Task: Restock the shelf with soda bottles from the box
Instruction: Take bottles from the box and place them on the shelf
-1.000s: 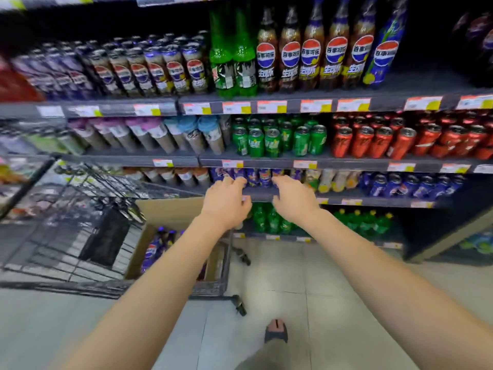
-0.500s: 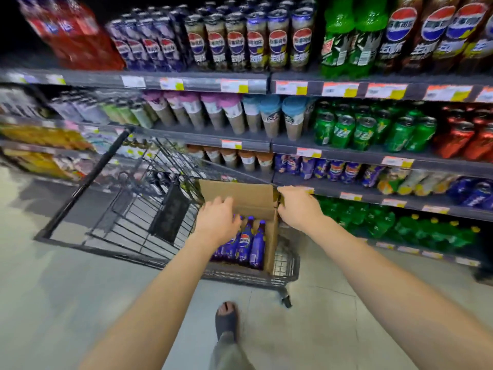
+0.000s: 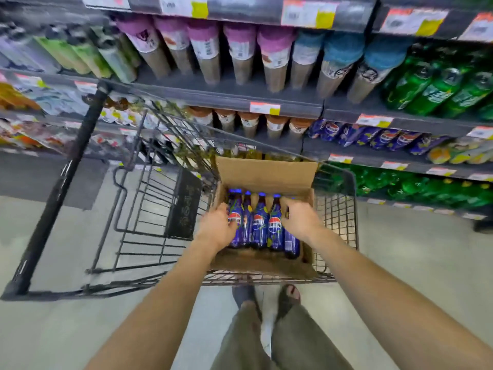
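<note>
A brown cardboard box [image 3: 266,173] sits in the front end of a black wire cart [image 3: 336,217], with its far flap standing up. The blue soda bottles [image 3: 260,222] stand close together inside the box, with blue caps and round red, white and blue labels. Both arms reach down into the box. The left hand [image 3: 217,228] is on the left bottle [image 3: 237,206], and its fingers curl round the side by the label, so it has hold of it. The right hand [image 3: 300,218] lies over the top part of the right bottle [image 3: 292,244], with the fingers pointing away from the person. I cannot tell if this hand is gripping or just touching. Past the cart is the shelf [image 3: 365,160], and more blue bottles [image 3: 386,136] like these are on it, up to the right of the box. Green bottles [image 3: 437,94] and cups with purple lids [image 3: 202,49] are higher up. The person's feet stand on the pale floor [image 3: 413,249] just behind the cart.
</note>
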### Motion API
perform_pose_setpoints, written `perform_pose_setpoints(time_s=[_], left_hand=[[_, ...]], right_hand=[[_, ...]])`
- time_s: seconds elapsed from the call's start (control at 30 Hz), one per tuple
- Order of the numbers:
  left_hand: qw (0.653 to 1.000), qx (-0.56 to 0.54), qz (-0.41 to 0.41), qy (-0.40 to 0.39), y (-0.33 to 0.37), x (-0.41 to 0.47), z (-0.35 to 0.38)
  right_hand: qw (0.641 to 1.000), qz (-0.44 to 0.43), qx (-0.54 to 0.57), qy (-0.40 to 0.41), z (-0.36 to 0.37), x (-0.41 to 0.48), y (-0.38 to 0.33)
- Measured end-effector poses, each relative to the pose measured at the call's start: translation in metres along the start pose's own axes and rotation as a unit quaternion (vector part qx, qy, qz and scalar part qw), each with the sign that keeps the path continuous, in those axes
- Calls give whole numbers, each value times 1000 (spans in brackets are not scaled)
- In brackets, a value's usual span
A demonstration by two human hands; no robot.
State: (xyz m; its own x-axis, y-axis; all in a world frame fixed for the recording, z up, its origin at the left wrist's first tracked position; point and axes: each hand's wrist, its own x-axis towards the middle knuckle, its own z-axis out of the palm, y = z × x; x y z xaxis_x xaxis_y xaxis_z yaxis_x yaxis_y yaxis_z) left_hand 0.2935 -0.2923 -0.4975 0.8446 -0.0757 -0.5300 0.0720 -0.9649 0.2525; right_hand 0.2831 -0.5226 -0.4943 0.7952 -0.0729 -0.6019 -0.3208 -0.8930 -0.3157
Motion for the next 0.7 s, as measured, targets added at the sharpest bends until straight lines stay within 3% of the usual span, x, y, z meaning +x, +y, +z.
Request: perform_pose_setpoints(time_s=[0.2,0.33,0.47,0.57,0.7], left_hand=[[996,-44,-50,-59,-32,42,48],[992,-80,-67,-77,-38,73,78],[989,-54,-98,-96,-41,119,112],[989,-26,-119,-79,-40,147,133],[986,-29,-144,-80,-45,169,158]], right_hand=[[998,51,39,-28,38,49,15],[988,128,85,4,61,91,40],[977,181,108,-23,98,138,64],[952,260,144,-73,129,166,84],[923,311,218,-69,161,186,109]])
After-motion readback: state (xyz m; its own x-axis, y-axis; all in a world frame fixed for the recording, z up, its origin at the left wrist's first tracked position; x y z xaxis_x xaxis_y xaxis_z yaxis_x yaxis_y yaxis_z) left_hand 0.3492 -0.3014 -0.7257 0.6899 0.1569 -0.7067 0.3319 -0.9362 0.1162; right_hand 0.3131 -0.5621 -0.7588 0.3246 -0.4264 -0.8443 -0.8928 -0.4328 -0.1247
